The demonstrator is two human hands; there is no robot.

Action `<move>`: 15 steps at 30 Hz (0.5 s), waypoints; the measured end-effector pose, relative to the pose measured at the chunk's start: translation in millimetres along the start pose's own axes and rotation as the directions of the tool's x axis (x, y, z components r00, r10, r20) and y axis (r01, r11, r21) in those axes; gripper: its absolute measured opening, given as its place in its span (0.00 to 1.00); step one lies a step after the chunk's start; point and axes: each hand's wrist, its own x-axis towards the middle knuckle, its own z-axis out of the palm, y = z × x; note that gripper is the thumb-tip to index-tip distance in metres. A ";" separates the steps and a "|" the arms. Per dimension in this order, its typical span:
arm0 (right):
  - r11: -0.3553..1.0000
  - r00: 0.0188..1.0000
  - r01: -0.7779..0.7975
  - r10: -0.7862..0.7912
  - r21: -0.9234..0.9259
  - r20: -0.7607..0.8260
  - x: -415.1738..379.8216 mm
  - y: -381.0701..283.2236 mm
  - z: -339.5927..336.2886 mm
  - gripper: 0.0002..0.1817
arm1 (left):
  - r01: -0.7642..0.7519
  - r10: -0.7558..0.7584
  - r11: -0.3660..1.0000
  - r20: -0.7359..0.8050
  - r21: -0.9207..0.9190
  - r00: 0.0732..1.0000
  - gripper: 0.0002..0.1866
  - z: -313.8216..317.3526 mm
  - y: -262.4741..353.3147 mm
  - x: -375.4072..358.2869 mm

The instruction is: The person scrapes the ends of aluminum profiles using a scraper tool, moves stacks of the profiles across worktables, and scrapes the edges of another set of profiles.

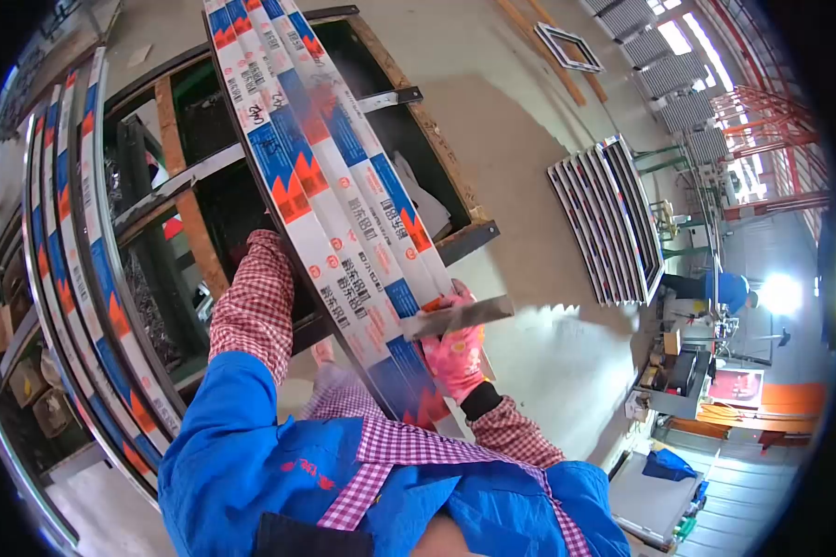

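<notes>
Long film-wrapped metal profiles (348,200), printed white, blue and orange, lie side by side and run from the top of the view down to my body. My right hand (455,357), in a pink patterned glove, is at their right edge near the close end. It is closed around a short flat grey metal strip (460,318), which lies crosswise over the profiles and sticks out to the right. My left arm, in a red checked sleeve (251,306), reaches to the profiles' left edge. The left hand itself is hidden behind them.
A dark frame stand with wooden strips (427,139) carries the profiles. More wrapped profiles (111,288) stand at left. Stacked frames (608,223) lean on the floor at right, and a single frame (569,46) lies farther off. A person in blue (729,292) is in the background.
</notes>
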 end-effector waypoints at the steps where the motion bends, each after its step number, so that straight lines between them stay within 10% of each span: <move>1: 0.999 1.000 -0.024 0.024 0.046 -0.006 0.2 -1.1 -0.8 0.22 | -0.001 0.001 1.000 -0.033 0.010 0.999 0.23 -3.3 -3.8 3.0; 12: 0.962 0.979 -0.174 0.192 0.208 -0.069 -7.8 13.7 13.8 0.24 | 0.009 0.007 0.996 -0.158 0.094 0.987 0.23 1.9 -21.5 25.7; 15: 0.943 0.984 0.139 -0.096 -0.303 0.153 -3.3 -21.6 -9.9 0.29 | 0.000 0.027 0.989 -0.182 0.145 0.983 0.24 13.4 -18.3 17.7</move>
